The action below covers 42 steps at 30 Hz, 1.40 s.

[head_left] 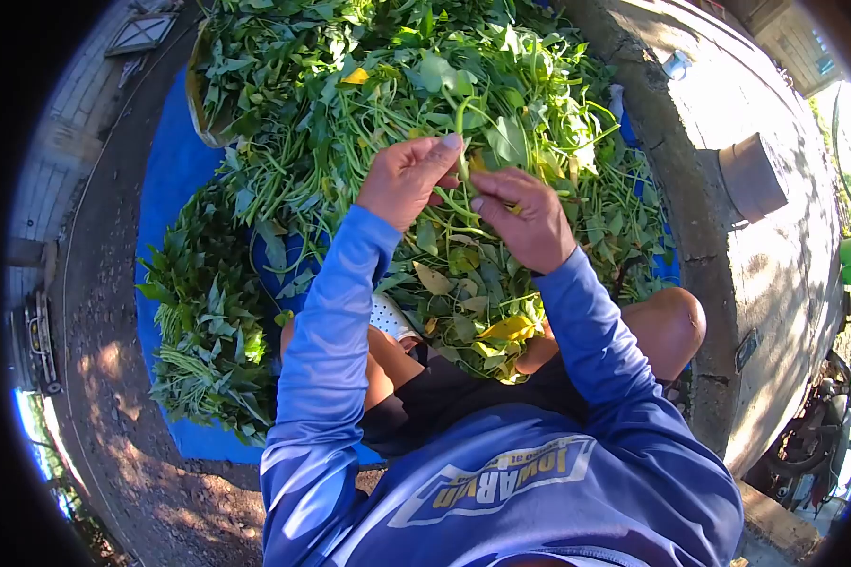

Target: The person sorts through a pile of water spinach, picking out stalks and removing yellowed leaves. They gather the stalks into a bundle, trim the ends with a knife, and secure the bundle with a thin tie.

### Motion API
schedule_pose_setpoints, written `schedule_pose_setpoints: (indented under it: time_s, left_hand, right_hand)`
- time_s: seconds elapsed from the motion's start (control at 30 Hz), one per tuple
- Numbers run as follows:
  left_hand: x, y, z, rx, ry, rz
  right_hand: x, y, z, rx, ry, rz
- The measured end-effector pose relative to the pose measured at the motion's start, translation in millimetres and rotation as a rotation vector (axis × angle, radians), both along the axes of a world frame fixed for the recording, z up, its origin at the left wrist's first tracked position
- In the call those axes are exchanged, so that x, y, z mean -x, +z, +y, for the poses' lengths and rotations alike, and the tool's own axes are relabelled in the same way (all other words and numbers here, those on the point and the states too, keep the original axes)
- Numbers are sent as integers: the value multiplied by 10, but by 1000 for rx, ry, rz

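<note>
My left hand (pixel 407 180) and my right hand (pixel 525 217) meet above a heap of leafy green stems (pixel 501 104). Both hands pinch the same green stem (pixel 460 123), which rises between the fingertips. The left thumb and forefinger close on its upper part, and the right fingers close on it just below. Both arms wear blue long sleeves. Loose leaves, some yellowed (pixel 509 329), lie on my lap under the hands.
A blue tarp (pixel 175 170) on the ground carries the greens, with a bundled pile (pixel 208 350) at the left. A concrete ledge (pixel 775 255) runs along the right, with a round block (pixel 752 175) on it. Dirt ground lies at the left.
</note>
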<state>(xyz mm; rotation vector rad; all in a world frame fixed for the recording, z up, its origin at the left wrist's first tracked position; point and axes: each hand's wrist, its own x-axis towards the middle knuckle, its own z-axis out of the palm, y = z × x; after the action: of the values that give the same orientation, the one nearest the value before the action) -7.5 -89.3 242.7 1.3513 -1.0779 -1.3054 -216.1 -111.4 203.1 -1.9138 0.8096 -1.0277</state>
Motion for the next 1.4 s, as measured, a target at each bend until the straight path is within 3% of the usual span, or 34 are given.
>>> schedule_pose_setpoints:
  time_s: [0.07,0.17,0.2,0.3,0.4,0.57,0.6,0.7,0.8,0.9,1.07,1.2,1.33,1.4]
  left_hand:
    - [-76,-87,-23,28,-31,-59]
    - [-116,-114,31,38,-29,-41]
    - [-104,-33,106,28,9,-18]
    - [-180,-83,189,26,73,88]
    - [-150,-141,245,0,88,224]
    - [-145,-249,305,77,117,54]
    - [-191,-233,304,110,168,9]
    - [-330,-84,284,169,340,-67]
    - [-449,-55,148,266,426,-174]
    - [-553,-165,-57,281,418,-352]
    - [-493,-272,-265,225,388,-386]
    - [-465,-229,-285,138,368,-366]
    - [-485,-182,-302,161,351,-368]
    - [-454,-160,-264,153,325,-364]
  right_hand:
    - [-66,82,147,165,39,182]
    - [-41,174,243,128,24,296]
    - [26,114,219,138,-31,449]
    - [241,-24,117,-61,59,543]
    - [348,-244,99,-397,125,397]
    - [293,-507,43,-808,326,291]
    - [296,-614,4,-857,337,158]
    - [318,-1010,-352,-861,-255,54]
    - [460,-1843,-887,-160,-602,597]
    - [295,-1611,-1026,-287,-618,883]
    - [115,-1458,-1233,-550,-657,970]
    - [173,-1494,-1268,-569,-673,905]
    - [133,-1561,-1426,-269,-586,1004]
    - [67,-1686,-1503,-460,-557,926]
